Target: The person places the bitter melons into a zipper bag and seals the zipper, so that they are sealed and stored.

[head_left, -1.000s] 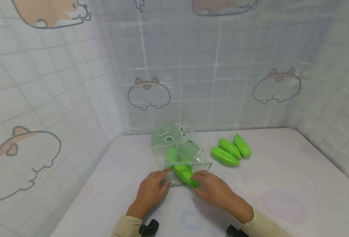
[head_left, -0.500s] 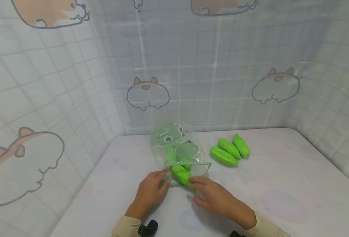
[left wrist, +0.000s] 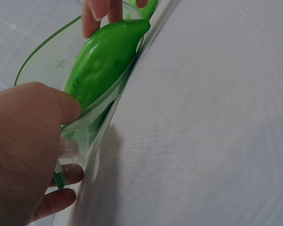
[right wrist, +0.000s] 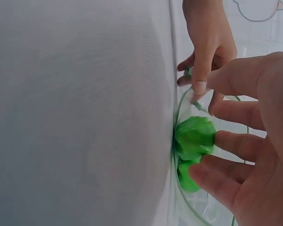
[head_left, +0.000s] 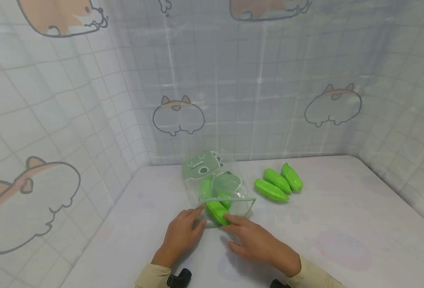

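Note:
A clear plastic zip bag [head_left: 201,163] with green cartoon prints lies on the table, its mouth towards me. My left hand [head_left: 181,233] pinches the left side of the bag's mouth between thumb and fingers. A bright green, ridged, gourd-like piece [head_left: 217,213] with a pointed tip lies mostly in the opening; its front end is outside the flap. My right hand [head_left: 256,242] touches this end with nearly straight fingers, as the right wrist view also shows on the green piece [right wrist: 196,134]. More green pieces [head_left: 206,188] show through the bag, partly hidden by its print.
Three similar green pieces [head_left: 270,190] lie side by side on the white table [head_left: 341,216], right of the bag. Patterned curtains [head_left: 233,80] with cartoon dogs stand behind the table and at both sides.
My right hand has moved left and pushed the green piece a little further into the bag's mouth. The left hand keeps its hold on the bag. The three pieces at right stay put.

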The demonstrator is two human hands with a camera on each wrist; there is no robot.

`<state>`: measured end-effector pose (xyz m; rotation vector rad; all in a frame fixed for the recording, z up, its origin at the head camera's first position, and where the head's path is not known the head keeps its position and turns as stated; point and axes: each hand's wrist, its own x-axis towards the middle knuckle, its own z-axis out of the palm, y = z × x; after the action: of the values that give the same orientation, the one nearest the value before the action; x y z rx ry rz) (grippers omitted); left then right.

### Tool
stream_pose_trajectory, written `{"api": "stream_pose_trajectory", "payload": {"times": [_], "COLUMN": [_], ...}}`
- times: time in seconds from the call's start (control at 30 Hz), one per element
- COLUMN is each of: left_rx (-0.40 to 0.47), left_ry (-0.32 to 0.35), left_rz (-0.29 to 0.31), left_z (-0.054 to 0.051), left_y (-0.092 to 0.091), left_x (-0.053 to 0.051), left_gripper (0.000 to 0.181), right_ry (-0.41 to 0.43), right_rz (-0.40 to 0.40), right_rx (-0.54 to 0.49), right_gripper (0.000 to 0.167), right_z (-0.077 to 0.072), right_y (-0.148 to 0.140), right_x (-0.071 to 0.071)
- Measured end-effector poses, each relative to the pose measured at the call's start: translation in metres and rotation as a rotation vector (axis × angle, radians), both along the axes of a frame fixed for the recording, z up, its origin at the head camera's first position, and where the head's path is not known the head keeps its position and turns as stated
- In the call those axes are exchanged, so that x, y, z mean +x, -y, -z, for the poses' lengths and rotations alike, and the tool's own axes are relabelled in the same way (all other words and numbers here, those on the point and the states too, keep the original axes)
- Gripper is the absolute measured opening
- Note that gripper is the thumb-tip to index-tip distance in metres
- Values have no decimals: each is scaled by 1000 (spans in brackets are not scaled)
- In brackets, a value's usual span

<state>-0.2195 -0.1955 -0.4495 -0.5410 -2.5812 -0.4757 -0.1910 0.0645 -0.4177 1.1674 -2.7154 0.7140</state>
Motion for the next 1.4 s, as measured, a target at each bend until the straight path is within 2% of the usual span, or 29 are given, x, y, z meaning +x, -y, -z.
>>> {"api": "stream_pose_trajectory", "payload": {"times": [0.23,0.43,0.8,1.13,1.4], "left_rx": [-2,-9,-8,-9,-15], "left_ry": [12,-4,-7,-49,-76], "left_rz": [-7,-1,4,16,24], "left_z": [0,0,-1,1,3], "left_y": [0,0,2,2,2], "left_x": [1,0,-1,-1,-2], "left_gripper": [45,45,43,43,43], "right_ry": [-17,-47,-42,-6,-12], "right_rz": [0,5,16,29,29], "right_rx": [-8,4,36,40,29], "right_gripper": [39,38,40,40,40], "right_z": [-1,0,-2,-3,-4], "right_y": [9,14,18,20,18], "right_x": [-2,-7,-11,-15,-13]}}
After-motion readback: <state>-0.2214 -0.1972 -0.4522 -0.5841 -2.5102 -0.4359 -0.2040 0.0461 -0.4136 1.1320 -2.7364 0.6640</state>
